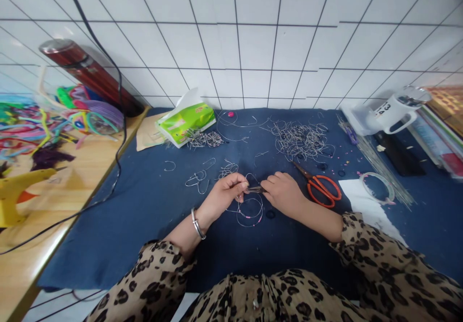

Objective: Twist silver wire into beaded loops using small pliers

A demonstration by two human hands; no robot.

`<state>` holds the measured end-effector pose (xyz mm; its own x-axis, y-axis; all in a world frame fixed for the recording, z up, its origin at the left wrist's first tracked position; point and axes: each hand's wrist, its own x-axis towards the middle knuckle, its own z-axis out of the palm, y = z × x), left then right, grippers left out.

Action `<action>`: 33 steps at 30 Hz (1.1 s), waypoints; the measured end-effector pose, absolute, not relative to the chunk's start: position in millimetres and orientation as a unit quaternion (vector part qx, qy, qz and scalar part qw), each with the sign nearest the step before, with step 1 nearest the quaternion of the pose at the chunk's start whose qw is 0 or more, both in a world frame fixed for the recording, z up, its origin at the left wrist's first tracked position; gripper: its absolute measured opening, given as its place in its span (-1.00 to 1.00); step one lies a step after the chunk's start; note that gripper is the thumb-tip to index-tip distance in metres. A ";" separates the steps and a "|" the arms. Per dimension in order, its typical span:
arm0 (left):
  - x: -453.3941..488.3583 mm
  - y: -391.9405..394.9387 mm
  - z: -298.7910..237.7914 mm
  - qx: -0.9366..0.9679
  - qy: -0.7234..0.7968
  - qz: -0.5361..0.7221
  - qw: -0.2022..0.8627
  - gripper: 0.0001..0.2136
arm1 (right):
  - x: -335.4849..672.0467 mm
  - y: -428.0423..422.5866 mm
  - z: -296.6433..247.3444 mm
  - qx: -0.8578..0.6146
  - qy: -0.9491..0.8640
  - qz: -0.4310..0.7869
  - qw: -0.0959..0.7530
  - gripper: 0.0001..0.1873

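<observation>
My left hand (227, 190) and my right hand (282, 191) meet over the blue cloth (144, 216). The left hand's fingers pinch a thin silver wire (249, 210) that loops below the hands and carries a few small pink beads. The right hand is closed round a small dark tool (256, 189) whose tip touches the wire between the two hands. A silver bangle (197, 224) circles my left wrist. Both sleeves are leopard print.
Orange-handled scissors (320, 187) lie just right of my right hand. A heap of bent wire pieces (300, 141) sits behind, a green tissue pack (184, 121) at the back left, a white mug (396, 112) and straight wires (379, 167) to the right. Pipe cleaners (54, 119), a red flask (90, 76) and a yellow glue gun (18, 191) crowd the wooden table on the left.
</observation>
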<state>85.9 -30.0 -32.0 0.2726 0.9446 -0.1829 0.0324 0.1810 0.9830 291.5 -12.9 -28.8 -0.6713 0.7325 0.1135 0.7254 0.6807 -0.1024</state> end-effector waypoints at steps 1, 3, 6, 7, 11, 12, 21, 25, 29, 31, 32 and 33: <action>85.9 -30.1 -31.9 0.521 0.470 0.375 0.606 -0.84 | 291.6 -12.7 -29.4 -0.398 -0.914 0.022 0.075 -0.89; 85.9 -30.2 -32.0 0.526 0.469 0.373 0.603 -0.85 | 291.4 -12.5 -30.7 -0.398 -0.914 0.019 0.079 -0.88; 86.1 -30.3 -31.7 0.526 0.469 0.374 0.603 -0.85 | 290.7 -12.6 -32.4 -0.401 -0.912 0.015 0.083 -0.87; 86.2 -30.3 -31.3 0.523 0.468 0.375 0.605 -0.85 | 290.4 -12.8 -32.9 -0.402 -0.912 0.014 0.085 -0.87; 86.4 -30.6 -29.4 0.514 0.464 0.379 0.614 -0.85 | 290.0 -13.6 -33.5 -0.403 -0.911 0.010 0.088 -0.88; 86.5 -30.7 -29.1 0.514 0.463 0.380 0.615 -0.85 | 290.0 -13.6 -33.6 -0.402 -0.911 0.009 0.087 -0.89; 85.6 -30.2 -31.9 0.542 0.464 0.362 0.599 -0.84 | 290.6 -11.0 -35.5 -0.383 -0.919 0.014 0.093 -0.80; 84.3 -30.0 -32.9 0.558 0.460 0.349 0.596 -0.84 | 292.4 -10.0 -36.0 -0.374 -0.922 0.027 0.092 -0.80; 83.6 -29.9 -32.1 0.571 0.455 0.347 0.589 -0.84 | 292.7 -9.2 -37.6 -0.373 -0.922 0.037 0.092 -0.79; 83.3 -29.9 -31.7 0.575 0.455 0.344 0.586 -0.84 | 292.6 -9.2 -38.1 -0.374 -0.922 0.040 0.091 -0.79; 83.2 -29.9 -31.7 0.577 0.456 0.342 0.585 -0.84 | 292.6 -9.4 -38.2 -0.375 -0.922 0.041 0.091 -0.79; 83.1 -29.9 -31.7 0.577 0.456 0.341 0.585 -0.83 | 292.6 -9.5 -38.1 -0.376 -0.921 0.043 0.091 -0.78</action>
